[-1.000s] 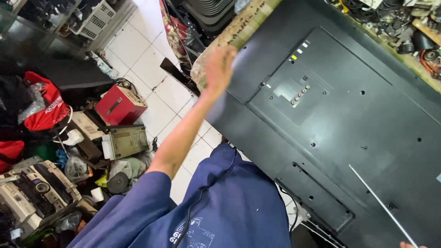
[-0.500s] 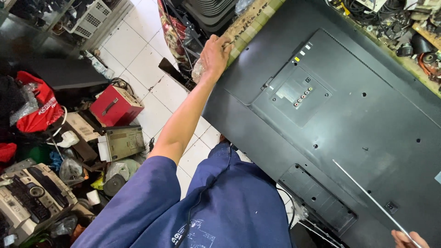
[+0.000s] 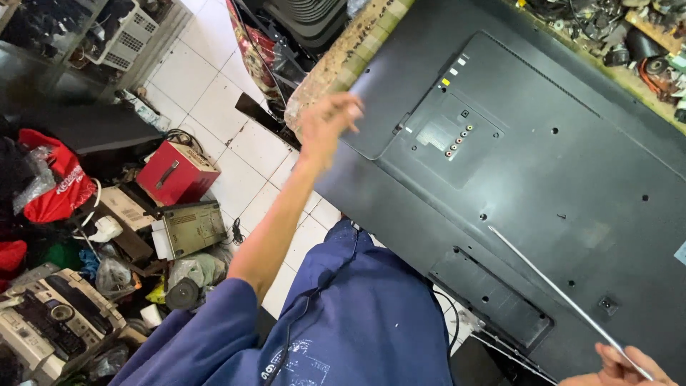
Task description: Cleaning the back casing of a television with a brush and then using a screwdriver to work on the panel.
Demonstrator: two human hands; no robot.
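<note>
The right hand (image 3: 623, 366) is cut off by the lower edge of the frame, so only some fingers are seen, and its hold on the thin metal rod (image 3: 557, 294) cannot be judged. The left hand (image 3: 327, 123) is blurred at upper centre, and its contact with the television back panel (image 3: 543, 179) cannot be told. The panel is cropped at the right and top edges. The small sockets are too small to be made out
</note>
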